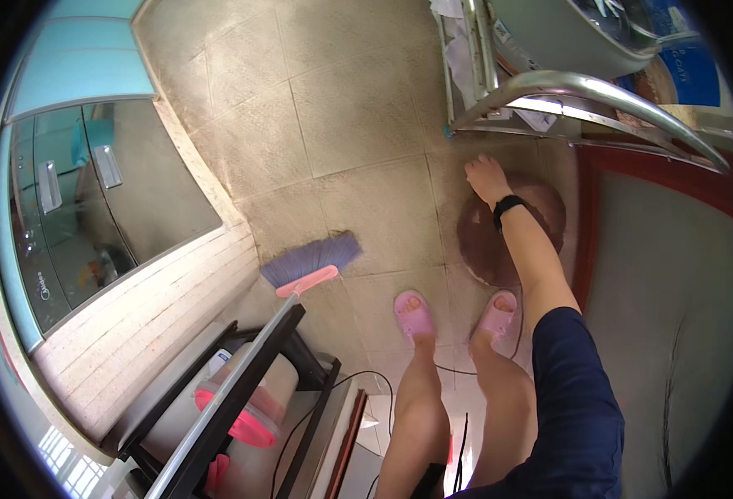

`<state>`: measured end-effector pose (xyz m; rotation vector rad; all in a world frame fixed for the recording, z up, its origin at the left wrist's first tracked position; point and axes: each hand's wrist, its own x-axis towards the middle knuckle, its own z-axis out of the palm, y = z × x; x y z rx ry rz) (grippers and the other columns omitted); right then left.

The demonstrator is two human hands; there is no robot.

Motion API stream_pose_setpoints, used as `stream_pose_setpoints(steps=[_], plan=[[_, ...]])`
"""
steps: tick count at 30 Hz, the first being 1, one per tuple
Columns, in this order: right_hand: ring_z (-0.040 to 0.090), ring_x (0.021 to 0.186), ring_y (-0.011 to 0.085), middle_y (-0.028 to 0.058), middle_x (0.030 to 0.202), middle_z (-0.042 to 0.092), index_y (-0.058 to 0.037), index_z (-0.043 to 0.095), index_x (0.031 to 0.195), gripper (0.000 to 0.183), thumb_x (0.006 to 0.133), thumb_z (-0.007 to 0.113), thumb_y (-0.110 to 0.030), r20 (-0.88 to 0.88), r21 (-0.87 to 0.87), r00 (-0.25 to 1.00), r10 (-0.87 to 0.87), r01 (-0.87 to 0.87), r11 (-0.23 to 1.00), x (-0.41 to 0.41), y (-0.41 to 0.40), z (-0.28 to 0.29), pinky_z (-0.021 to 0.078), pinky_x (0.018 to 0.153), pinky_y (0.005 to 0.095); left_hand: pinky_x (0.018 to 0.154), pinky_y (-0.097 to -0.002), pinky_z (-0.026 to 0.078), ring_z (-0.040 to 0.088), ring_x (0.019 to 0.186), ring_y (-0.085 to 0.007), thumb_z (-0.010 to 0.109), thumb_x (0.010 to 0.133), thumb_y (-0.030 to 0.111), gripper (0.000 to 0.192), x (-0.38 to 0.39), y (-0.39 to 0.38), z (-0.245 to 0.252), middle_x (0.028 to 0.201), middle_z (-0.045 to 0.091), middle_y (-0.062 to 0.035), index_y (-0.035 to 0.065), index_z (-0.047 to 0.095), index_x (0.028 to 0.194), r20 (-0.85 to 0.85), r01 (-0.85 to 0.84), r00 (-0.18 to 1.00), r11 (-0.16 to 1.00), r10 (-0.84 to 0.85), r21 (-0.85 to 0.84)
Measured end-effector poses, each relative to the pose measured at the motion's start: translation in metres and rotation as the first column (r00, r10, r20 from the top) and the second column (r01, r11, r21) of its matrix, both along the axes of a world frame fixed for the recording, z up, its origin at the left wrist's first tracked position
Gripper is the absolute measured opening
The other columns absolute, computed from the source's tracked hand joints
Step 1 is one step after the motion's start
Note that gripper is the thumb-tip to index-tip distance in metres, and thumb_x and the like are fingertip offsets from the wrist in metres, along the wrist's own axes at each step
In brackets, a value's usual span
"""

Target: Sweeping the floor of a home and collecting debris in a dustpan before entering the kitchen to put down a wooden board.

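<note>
My right hand [487, 179], with a black band on its wrist, reaches forward with its fingers bent. What may be under the fingers is hidden. Below the hand and forearm in the picture is a round, dark brown, disc-like object [481, 240] at floor level, partly covered by my arm. My left hand is out of view. A broom [307, 280] with purple-grey bristles and a pink head rests its bristles on the tiles to the left. Its silver handle [229, 374] runs down to the lower left, past the picture's edge.
My feet, in pink slippers [415, 312], stand on floor tiles [366, 143]. A Midea appliance [148, 187] is built into the left cabinet. A black-framed rack [279, 349] holds red-lidded containers [251, 424]. Metal tubing [566, 81] curves at upper right; a dark cable [366, 373] trails behind my feet.
</note>
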<state>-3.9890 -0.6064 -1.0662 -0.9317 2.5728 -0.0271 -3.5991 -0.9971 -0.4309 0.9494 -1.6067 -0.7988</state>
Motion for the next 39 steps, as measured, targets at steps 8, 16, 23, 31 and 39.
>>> stream_pose_setpoints(steps=[8,16,23,31,39], plan=[[0.048,0.063,0.0307,0.0135,0.065,0.050,-0.0026,0.047,0.063,0.017,0.067,0.053,-0.018,0.376,-0.204,0.926,0.005,0.077,0.976,0.004,0.044,0.112,0.0380,0.056,0.0370,0.037,-0.0245,0.029,0.034,0.040,-0.0134,0.043,0.071,0.026,0.020,0.001,0.008,0.003,0.047,0.034,-0.0021,0.0108,0.036,0.060,0.033,-0.031,0.999,0.998,0.029,0.051],[0.047,0.063,0.0304,0.0160,0.061,0.049,-0.0006,0.047,0.059,0.012,0.059,0.056,-0.009,0.611,-0.181,0.789,-0.064,0.217,0.959,0.045,0.115,0.257,0.0375,0.056,0.0350,0.037,-0.0243,0.029,0.034,0.040,-0.0132,0.042,0.071,0.025,0.020,0.004,0.010,0.007,0.047,0.033,-0.0020,0.0109,0.035,0.060,0.012,-0.043,0.999,0.994,0.042,0.101],[0.042,0.064,0.0281,0.0136,0.062,0.045,0.0001,0.043,0.065,0.013,0.065,0.054,-0.007,0.454,-0.427,0.881,-0.129,0.343,0.837,0.034,0.072,0.261,0.0352,0.057,0.0343,0.037,-0.0241,0.028,0.033,0.040,-0.0130,0.042,0.071,0.025,0.020,0.003,0.011,0.002,0.047,0.033,-0.0018,0.0110,0.035,0.059,0.010,-0.037,0.999,0.991,0.036,0.127],[0.043,0.066,0.0288,0.0139,0.068,0.045,-0.0003,0.043,0.073,0.012,0.069,0.052,-0.007,0.382,-0.512,0.897,-0.225,0.408,0.756,-0.004,0.041,0.235,0.0354,0.058,0.0334,0.037,-0.0240,0.028,0.032,0.040,-0.0128,0.042,0.072,0.025,0.020,-0.002,0.009,0.000,0.046,0.032,-0.0016,0.0111,0.034,0.059,0.021,-0.016,1.000,0.993,0.014,0.120],[0.045,0.068,0.0269,0.0124,0.071,0.046,-0.0015,0.044,0.078,0.007,0.071,0.046,-0.001,0.248,-0.729,0.957,-0.153,0.288,0.621,0.009,0.028,0.202,0.0367,0.060,0.0308,0.037,-0.0238,0.027,0.032,0.040,-0.0126,0.042,0.072,0.024,0.020,-0.006,0.007,-0.003,0.046,0.031,-0.0015,0.0112,0.034,0.058,0.026,-0.002,1.000,0.993,-0.001,0.115]])
